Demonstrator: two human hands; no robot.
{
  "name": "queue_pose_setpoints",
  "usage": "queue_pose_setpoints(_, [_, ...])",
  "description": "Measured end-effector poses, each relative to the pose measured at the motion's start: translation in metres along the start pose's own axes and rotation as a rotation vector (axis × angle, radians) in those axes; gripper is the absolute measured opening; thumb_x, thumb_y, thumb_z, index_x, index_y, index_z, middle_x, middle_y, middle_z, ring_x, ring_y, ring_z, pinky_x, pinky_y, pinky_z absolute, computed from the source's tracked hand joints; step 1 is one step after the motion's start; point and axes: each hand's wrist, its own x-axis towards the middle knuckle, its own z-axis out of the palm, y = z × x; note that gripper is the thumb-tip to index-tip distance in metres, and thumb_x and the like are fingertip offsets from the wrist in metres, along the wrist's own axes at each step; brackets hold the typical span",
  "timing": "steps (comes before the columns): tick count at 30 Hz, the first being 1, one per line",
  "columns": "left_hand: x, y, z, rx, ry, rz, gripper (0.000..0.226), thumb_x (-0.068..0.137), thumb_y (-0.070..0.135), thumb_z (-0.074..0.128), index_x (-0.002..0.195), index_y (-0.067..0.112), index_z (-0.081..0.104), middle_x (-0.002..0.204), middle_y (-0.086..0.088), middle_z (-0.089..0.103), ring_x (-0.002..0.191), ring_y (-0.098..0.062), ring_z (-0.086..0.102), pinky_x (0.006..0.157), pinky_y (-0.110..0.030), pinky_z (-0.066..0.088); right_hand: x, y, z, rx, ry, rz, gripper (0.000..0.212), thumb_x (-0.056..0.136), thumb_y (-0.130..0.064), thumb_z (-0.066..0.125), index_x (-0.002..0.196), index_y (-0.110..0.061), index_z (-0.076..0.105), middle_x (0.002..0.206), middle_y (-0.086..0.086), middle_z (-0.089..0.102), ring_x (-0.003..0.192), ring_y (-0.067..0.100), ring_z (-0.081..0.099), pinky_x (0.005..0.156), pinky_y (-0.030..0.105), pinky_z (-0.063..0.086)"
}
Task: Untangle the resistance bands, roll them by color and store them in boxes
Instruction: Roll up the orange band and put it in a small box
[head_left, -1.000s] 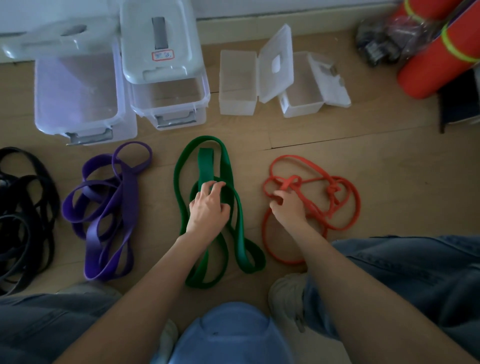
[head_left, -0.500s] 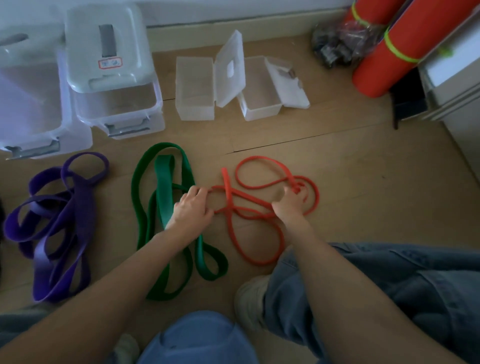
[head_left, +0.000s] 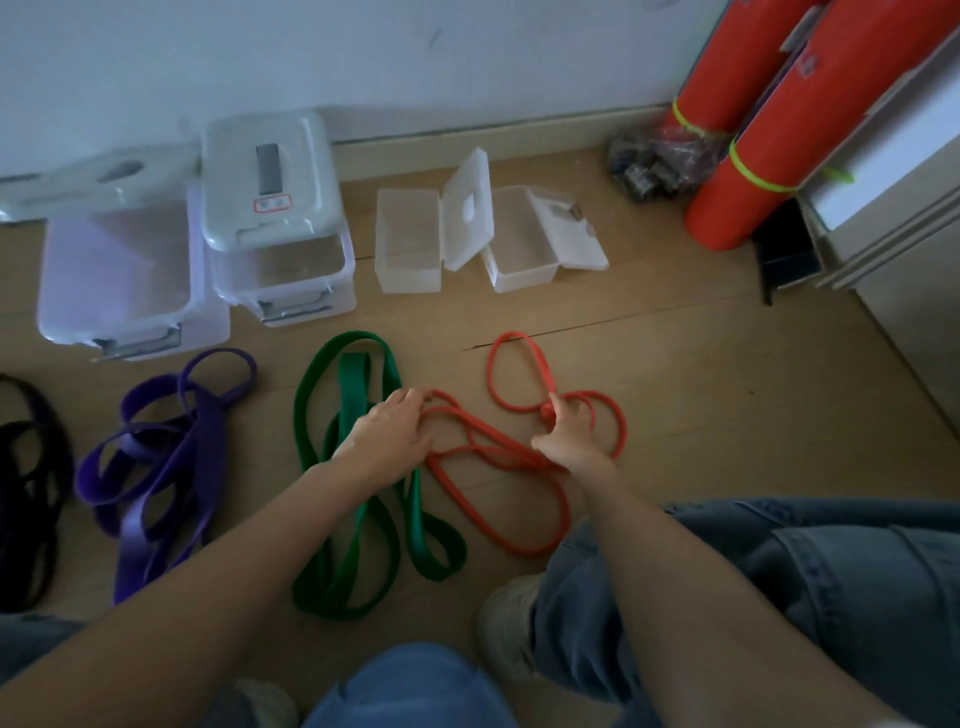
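- Red band (head_left: 524, 457) lies in loose crossed loops at centre frame on the wooden floor (head_left: 701, 405), just right of the green band (head_left: 353, 467).
- Left hand (head_left: 389, 441) pinches a red strand at the loop's left end; right hand (head_left: 566, 436) grips the strands where they cross.
- Judged: thin, light, soft and stretchy, likely grippy; best held at the crossings.
- Purple band (head_left: 166, 457) lies at left; open clear boxes (head_left: 410, 244) sit at upper centre against the wall (head_left: 415, 62); red rolled mats (head_left: 779, 130) stand at upper right.
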Motion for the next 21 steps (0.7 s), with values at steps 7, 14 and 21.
queue_pose_setpoints(7, [0.018,-0.012,0.039,-0.008,-0.13,-0.042,0.048,0.09,0.016,0.047,0.137,0.01,0.035,0.132,-0.012,0.044,0.121,-0.029,0.045,0.1,-0.037,0.038,0.034,0.006,0.017,-0.014,0.022,-0.01,0.072,0.084,-0.021,0.062,0.146,-0.022,0.026,0.148,0.018,0.027,0.14,0.031,0.021,0.112,0.034,0.019])
queue_pose_setpoints(14, [0.035,-0.019,0.049,-0.046,-0.168,0.008,0.071,0.085,0.039,0.06,0.143,0.022,0.023,0.139,-0.007,0.04,0.124,-0.024,0.045,0.102,-0.047,0.038,0.009,-0.014,0.036,0.467,-0.08,0.009,0.011,0.084,-0.01,0.06,0.085,-0.01,0.049,0.075,0.009,0.06,0.064,0.019,0.057,0.058,0.025,0.04])
queue_pose_setpoints(21, [0.014,0.006,-0.021,-0.461,0.05,0.264,0.086,0.069,0.016,0.081,0.14,0.02,0.034,0.131,-0.002,0.041,0.118,-0.016,0.045,0.096,-0.022,0.035,-0.057,-0.121,-0.052,0.531,-0.734,-0.046,0.03,0.085,-0.027,0.041,0.057,-0.018,0.038,0.048,-0.001,0.045,0.044,0.012,0.032,0.04,0.015,0.023])
